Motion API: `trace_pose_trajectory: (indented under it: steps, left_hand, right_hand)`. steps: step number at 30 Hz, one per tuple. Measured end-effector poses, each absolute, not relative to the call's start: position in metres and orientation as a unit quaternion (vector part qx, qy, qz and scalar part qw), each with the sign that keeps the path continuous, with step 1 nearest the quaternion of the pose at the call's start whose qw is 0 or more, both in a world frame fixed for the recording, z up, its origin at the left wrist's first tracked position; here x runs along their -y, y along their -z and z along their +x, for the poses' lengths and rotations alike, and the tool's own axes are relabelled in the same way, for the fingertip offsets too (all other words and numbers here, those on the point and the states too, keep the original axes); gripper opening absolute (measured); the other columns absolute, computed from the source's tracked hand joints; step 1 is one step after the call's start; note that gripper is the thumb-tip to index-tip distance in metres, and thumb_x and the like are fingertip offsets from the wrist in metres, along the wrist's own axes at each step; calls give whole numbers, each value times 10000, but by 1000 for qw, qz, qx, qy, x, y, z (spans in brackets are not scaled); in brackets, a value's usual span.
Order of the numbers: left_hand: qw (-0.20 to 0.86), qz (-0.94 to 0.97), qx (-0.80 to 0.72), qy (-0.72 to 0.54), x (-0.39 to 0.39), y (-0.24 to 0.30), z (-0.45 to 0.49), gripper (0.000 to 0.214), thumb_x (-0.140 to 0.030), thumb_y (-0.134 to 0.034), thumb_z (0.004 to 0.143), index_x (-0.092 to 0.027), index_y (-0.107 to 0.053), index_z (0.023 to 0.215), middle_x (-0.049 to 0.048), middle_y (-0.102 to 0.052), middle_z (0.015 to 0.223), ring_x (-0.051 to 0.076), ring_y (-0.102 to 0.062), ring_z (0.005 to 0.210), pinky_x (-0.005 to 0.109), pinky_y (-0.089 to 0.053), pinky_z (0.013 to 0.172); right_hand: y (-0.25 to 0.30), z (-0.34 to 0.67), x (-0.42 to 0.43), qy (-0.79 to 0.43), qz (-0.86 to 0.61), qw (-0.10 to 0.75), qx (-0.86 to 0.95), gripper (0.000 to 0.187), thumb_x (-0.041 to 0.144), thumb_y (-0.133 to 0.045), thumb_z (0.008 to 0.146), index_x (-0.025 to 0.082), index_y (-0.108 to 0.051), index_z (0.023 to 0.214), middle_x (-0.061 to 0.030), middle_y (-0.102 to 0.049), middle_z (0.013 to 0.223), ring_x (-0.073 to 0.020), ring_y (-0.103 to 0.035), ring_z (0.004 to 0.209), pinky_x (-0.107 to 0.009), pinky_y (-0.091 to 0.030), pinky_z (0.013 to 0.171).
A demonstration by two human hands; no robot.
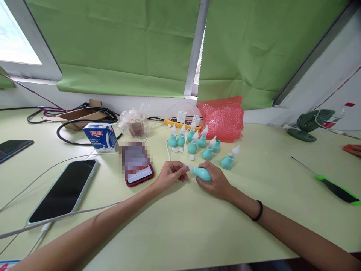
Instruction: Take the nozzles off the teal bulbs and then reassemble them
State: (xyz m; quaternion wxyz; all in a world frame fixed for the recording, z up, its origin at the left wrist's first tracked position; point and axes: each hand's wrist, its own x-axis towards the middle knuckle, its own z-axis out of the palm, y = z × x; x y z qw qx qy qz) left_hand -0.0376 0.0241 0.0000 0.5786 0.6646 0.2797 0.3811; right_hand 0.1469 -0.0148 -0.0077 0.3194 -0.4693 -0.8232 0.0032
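Observation:
My right hand (pixel 216 180) is wrapped round the teal bulb of a nasal aspirator (pixel 203 174), which lies on its side with its tip toward the left. The fingers of my left hand (pixel 172 175) pinch the clear tip (pixel 191 169) at the bulb's narrow end. Just beyond my hands stand several more teal aspirators (pixel 208 151) with clear tips. One teal bulb (pixel 216 146) among them has an open top and no tip. Small clear parts (pixel 175 149) lie near the front of that group, and a single aspirator (pixel 227 162) leans at its right.
A phone in a red case (pixel 139 174), a larger phone (pixel 64 190) with cables and a milk carton (pixel 100 137) lie left. Behind are a power strip (pixel 180 123) and red bubble wrap (pixel 222 119). A screwdriver (pixel 335 188), a fan (pixel 313 124) and another person's hand (pixel 354 149) are right.

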Motion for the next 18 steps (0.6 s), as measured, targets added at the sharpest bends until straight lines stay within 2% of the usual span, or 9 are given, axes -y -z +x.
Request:
trace_pose_trajectory:
  steps: [6, 12, 15, 18]
  left_hand:
    - [574, 681, -264, -369, -22, 0, -37, 305, -365, -528, 744, -81, -594, 653, 66, -613, 577, 87, -499, 482, 205, -423, 501]
    - [565, 687, -262, -374, -18, -1, -36, 295, -359, -507, 762, -91, -591, 670, 64, -617, 604, 97, -519, 519, 216, -439, 536]
    - [557, 688, -269, -380, -15, -3, -35, 295, -365, -501, 764, -99, -584, 664, 55, -613, 597, 101, -526, 526, 218, -442, 544]
    - [548, 689, -277, -386, -11, -4, -33, 297, -371, -493, 767, -106, -579, 663, 51, -614, 600, 106, -534, 537, 221, -444, 553]
  right_hand:
    - [5, 148, 13, -149, -493, 336, 789, 169, 303, -507, 725, 193, -454, 842, 15, -496, 672, -109, -439, 562, -229, -379, 541]
    - [-2, 143, 15, -346, -514, 385, 684, 237, 413, -531, 711, 184, -488, 757, 37, -424, 603, -75, -385, 495, -192, -341, 448]
    - [-4, 140, 16, -469, -533, 377, 595, 306, 488, -507, 705, 198, -479, 801, 69, -359, 488, -51, -306, 368, -159, -241, 326]
    - [-9, 140, 17, -559, -522, 358, 536, 354, 539, -446, 726, 205, -466, 839, 83, -332, 435, -40, -255, 317, -127, -141, 281]
